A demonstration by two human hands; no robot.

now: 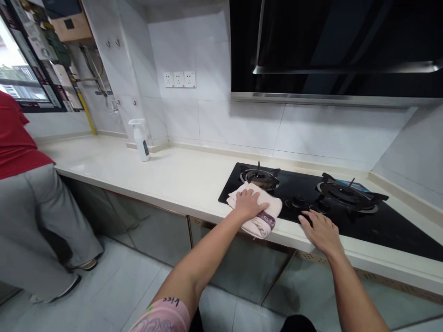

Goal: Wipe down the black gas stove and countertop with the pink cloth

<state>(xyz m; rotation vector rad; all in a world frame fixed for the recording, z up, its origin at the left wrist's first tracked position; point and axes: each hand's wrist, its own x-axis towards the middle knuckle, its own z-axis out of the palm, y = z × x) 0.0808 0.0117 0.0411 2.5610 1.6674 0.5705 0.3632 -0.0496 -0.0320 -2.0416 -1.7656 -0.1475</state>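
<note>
My left hand [248, 204] lies spread on a folded pale pink towel [270, 206] with a purple patterned band, pressing it from above. The towel covers the front left corner of the black gas cooktop [367, 230] and laps over the counter's front edge. Just behind it is the left burner [259, 177]. My right hand [321, 230] rests at the cooktop's front edge, fingers stretched and holding nothing. Its fingertips are close to the control knobs [298, 201], below the right burner [346, 193].
A white spray bottle [140, 140] stands on the cream counter [180, 170] to the left. A person in a red top [20, 138] stands at the counter's far left. The black range hood [332, 50] overhangs the cooktop. Cabinet doors [155, 233] line the front below.
</note>
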